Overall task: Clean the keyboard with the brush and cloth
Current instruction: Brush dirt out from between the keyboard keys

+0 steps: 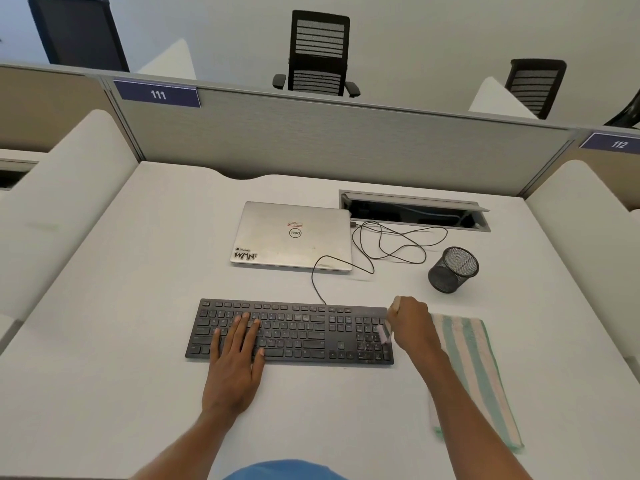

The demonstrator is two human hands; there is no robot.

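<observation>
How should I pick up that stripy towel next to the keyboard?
I'd pinch the striped cloth along its right long edge, coming down from the right. It lies flat on the desk, so only an edge lifts, and the forearm of the right hand, which holds the brush, covers its left side.

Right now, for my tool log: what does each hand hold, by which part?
The right hand grips the brush by its handle, its head over the number pad of the keyboard. The left hand holds nothing, flat on the keys.

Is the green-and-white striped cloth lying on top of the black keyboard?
No, the striped cloth lies on the white desk, right of the keyboard.
</observation>
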